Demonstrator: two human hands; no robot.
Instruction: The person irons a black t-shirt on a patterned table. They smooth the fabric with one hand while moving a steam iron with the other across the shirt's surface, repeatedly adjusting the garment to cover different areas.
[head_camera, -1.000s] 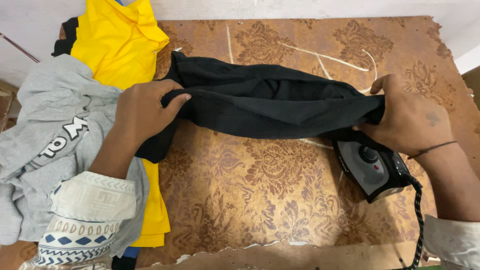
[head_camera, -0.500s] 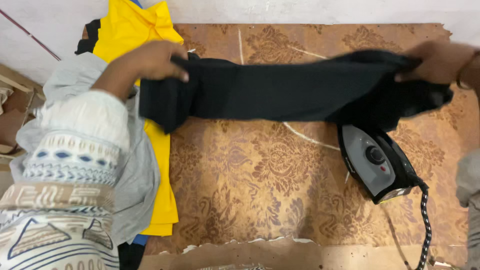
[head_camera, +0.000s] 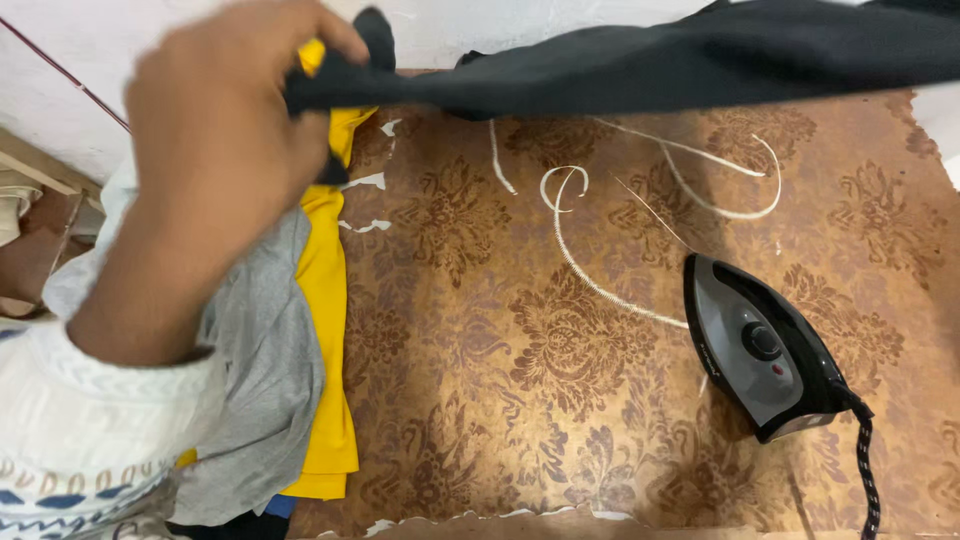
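Left hand (head_camera: 215, 150): fingers pinching long black cloth garment (head_camera: 640, 65), lifted above table.
Right hand: out of view.
Surface: brown floral-patterned table (head_camera: 500, 380); black-and-grey electric iron (head_camera: 765, 345) resting at right.

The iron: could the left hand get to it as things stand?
Probably not at once: the left hand grips the black garment at the far side, though the brown patterned table towards the iron lies bare.

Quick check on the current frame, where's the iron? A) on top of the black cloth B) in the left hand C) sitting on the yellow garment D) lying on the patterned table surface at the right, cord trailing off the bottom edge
D: the iron rests on the brown patterned table at the right, apart from the yellow garment and below the black cloth that the left hand holds up.
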